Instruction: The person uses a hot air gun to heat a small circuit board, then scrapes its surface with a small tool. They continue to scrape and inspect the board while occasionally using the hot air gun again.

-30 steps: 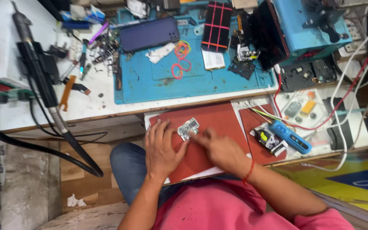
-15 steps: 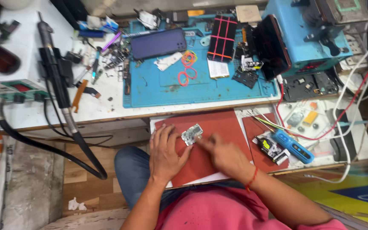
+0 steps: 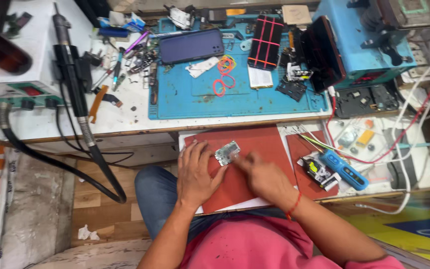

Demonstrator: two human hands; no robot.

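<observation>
A small silvery circuit board [image 3: 227,152] lies on a red-brown mat [image 3: 269,142] over a pull-out shelf. My left hand [image 3: 198,172] rests flat on the mat, fingers spread, its fingertips touching the board's left edge. My right hand [image 3: 263,177] reaches in from the right, fingers bunched, with the fingertips pressing the board's right edge. A red thread is tied around my right wrist. I cannot tell whether a tool sits in the right fingers.
A blue work mat [image 3: 235,97] on the bench carries a dark phone [image 3: 191,46], rubber bands [image 3: 224,74] and phone parts. A hot-air wand [image 3: 70,74] with black hose stands left. A blue tool [image 3: 344,170] lies right, amid wires.
The view has shifted slightly. Both hands stay on the board; the right hand's fingers have closed in on its right edge.
</observation>
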